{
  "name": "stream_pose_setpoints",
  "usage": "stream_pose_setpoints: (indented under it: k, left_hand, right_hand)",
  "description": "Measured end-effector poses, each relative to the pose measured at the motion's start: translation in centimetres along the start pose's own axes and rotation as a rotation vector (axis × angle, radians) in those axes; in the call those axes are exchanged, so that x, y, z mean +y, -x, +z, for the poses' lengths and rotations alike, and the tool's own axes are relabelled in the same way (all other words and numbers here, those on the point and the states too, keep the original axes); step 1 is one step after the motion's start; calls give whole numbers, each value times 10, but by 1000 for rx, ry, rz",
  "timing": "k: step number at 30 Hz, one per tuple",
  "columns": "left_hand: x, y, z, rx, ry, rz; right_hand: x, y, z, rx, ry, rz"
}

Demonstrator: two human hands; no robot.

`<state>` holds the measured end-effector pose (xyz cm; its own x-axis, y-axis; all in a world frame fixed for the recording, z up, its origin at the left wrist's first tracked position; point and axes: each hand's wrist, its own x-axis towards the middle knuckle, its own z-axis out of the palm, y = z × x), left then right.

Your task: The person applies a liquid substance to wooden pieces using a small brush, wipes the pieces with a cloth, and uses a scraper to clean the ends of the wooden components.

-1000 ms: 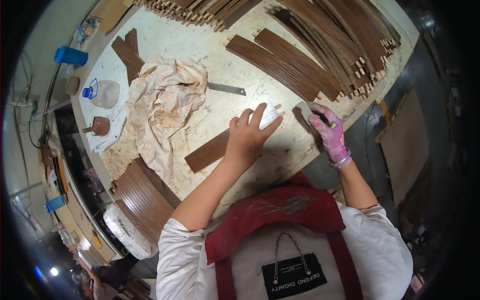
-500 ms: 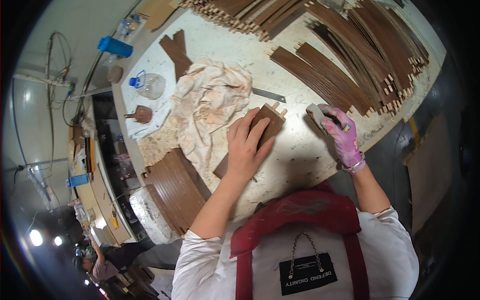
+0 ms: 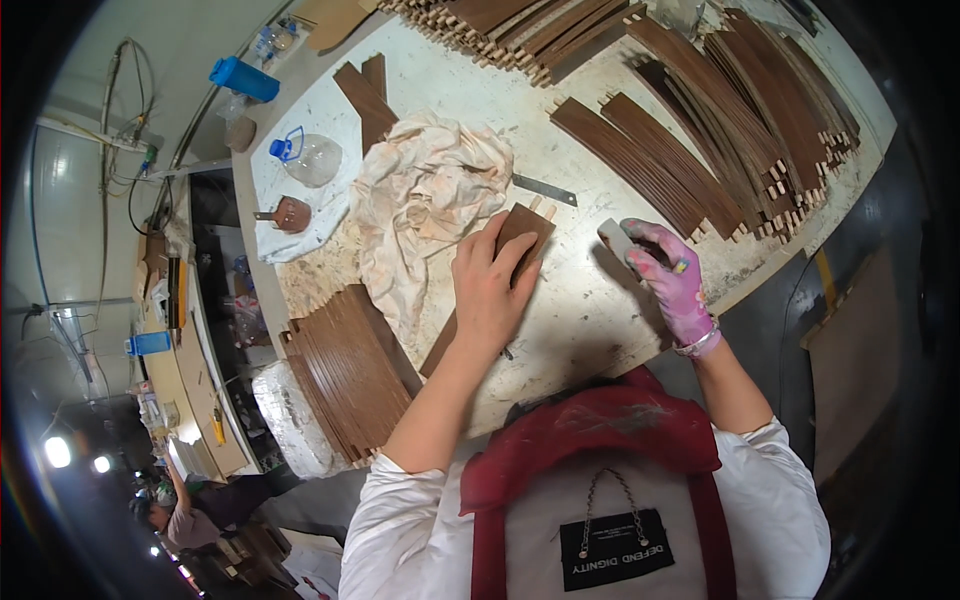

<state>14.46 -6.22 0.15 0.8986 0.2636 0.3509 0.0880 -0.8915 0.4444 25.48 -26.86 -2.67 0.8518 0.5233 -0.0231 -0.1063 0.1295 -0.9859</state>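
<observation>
My bare left hand is closed around a brown wooden slat with pale dowels on its far end. The slat runs slantwise under my hand, and its near end shows beside my wrist. In a pink, paint-stained glove, my right hand grips a small greyish block, possibly a sanding block. It is held to the right of the slat, apart from it. A crumpled, stained cloth lies beyond my left hand. Past the slat's dowels rests a flat metal strip.
Stacks of dowelled slats cover the table's far right, with more slats at the near left. A clear bottle, a brown cup and a blue bottle stand left. Another person is at far lower left.
The slat in my left hand has shifted a little to the left. My right hand has also moved left with the block. The whole view has turned slightly.
</observation>
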Motion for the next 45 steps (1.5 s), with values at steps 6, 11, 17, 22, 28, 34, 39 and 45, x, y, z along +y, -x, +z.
stream_pose_setpoints:
  k: [6, 11, 17, 22, 28, 34, 39, 45]
  left_hand:
    - [-6, 21, 31, -216, -52, -14]
    - [-1, 15, 27, -267, -83, 31]
    - [-5, 19, 34, -203, -158, 80]
    - [-4, 17, 32, -224, -152, 67]
    - [-4, 14, 29, -258, -138, 84]
    - [-3, 12, 27, -262, -151, 98]
    - [-4, 11, 27, -271, -170, 94]
    - [-3, 11, 27, -265, -148, 80]
  right_hand:
    - [-10, -5, 11, -105, 632, -251]
    - [-2, -6, 11, -188, 834, -234]
    - [4, -9, 11, -190, 872, -286]
    - [3, -11, 16, -186, 925, -282]
    - [3, -16, 18, -145, 919, -270]
    - [6, -18, 18, -158, 944, -326]
    - [8, -20, 22, -231, 1033, -379]
    - [6, -20, 21, -151, 1011, -362]
